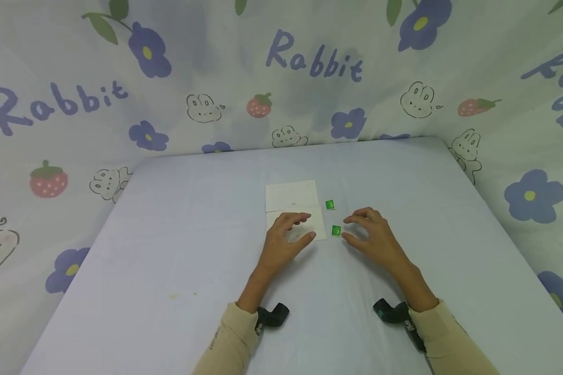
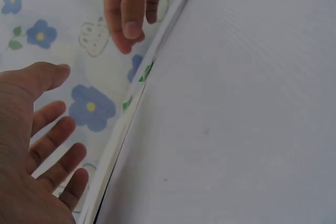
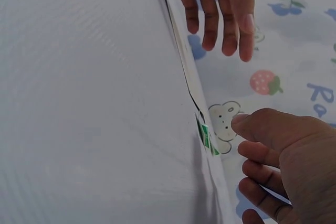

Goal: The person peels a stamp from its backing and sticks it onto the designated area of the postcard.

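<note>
A creased white sheet of paper or card (image 1: pixel 291 195) lies near the middle of the table. Just right of it are two small green squares with pale edges, the farther green square (image 1: pixel 330 204) and the nearer green square (image 1: pixel 336 230). My left hand (image 1: pixel 283 245) is held over the sheet's near half, fingers loosely bent and nothing in its grasp. Close to the nearer square, on its right, hovers my right hand (image 1: pixel 375 242), thumb and fingers apart and holding nothing. In the right wrist view the green pieces (image 3: pixel 204 135) appear edge-on.
A white cloth covers the table (image 1: pixel 178 224). Behind and at both sides hangs a printed curtain (image 1: pixel 234 67) with flowers, rabbits and strawberries. Each wrist carries a black camera mount, the left mount (image 1: pixel 273 315) and the right mount (image 1: pixel 390 311).
</note>
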{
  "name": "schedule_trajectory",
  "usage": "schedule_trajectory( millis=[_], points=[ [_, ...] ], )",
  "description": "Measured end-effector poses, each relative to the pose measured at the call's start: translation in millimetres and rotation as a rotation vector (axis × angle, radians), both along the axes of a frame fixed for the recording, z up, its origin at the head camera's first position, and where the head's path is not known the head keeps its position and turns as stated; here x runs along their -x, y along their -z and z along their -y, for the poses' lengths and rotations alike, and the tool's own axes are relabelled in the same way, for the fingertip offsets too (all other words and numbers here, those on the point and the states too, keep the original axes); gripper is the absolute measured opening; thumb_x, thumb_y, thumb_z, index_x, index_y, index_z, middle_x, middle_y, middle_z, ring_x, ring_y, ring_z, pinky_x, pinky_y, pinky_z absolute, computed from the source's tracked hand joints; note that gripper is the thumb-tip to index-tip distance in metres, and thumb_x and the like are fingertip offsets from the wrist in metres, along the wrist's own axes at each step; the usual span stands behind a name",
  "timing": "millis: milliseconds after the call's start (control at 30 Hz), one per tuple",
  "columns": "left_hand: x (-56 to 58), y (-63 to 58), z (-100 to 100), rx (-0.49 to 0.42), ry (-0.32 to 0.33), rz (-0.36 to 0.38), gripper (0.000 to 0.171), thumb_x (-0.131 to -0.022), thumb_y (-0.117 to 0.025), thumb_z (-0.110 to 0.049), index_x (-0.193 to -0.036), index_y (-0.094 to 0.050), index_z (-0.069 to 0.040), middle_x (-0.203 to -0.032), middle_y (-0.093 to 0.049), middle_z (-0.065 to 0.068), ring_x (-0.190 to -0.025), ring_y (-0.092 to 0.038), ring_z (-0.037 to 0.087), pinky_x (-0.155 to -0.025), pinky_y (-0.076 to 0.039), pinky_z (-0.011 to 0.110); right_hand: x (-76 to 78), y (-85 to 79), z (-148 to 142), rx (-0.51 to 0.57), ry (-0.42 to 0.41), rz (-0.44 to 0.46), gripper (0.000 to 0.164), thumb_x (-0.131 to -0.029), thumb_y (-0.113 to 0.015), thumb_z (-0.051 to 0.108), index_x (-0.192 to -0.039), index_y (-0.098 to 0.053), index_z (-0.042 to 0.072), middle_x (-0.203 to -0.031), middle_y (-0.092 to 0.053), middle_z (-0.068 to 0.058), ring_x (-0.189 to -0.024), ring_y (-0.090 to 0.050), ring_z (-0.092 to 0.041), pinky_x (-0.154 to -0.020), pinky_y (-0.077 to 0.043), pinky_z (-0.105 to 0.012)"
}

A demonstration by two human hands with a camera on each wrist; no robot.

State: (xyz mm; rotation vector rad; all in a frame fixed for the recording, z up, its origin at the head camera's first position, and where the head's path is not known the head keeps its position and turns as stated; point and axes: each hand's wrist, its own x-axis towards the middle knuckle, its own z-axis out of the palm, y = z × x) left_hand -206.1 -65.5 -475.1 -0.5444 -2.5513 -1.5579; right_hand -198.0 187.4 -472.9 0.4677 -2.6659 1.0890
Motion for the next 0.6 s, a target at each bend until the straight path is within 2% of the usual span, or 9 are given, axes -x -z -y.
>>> schedule_trajectory(
  millis=[300, 600],
  points=[
    [0.5, 2.2, -6.3, 0.015, 0.023, -0.021, 0.045, -0.09, -0.076, -0.034, -0.13, -0.066, -0.017, -0.122, -0.059, -0.006, -0.115, -0.053, 0.015, -0.097, -0.044, 0.045, -0.1, 1.6, -0.3, 0.001, 0.001, 0.01, 0.03, -0.082, -0.083, 0.011, -0.111, -0.074, 0.005, -0.117, -0.057, -0.011, -0.113, -0.053, -0.034, -0.093, -0.042, -0.056],
    [1.5, 3.2, -7.4, 0.067, 0.02, -0.038, 0.043, -0.091, -0.075, -0.033, -0.129, -0.067, -0.017, -0.122, -0.059, -0.006, -0.119, -0.051, 0.013, -0.098, -0.043, 0.043, 1.2, 1.9, -0.6, -0.011, -0.014, 0.01, 0.03, -0.083, -0.083, 0.012, -0.11, -0.074, 0.006, -0.117, -0.057, -0.011, -0.113, -0.053, -0.034, -0.093, -0.04, -0.057]
  ],
)
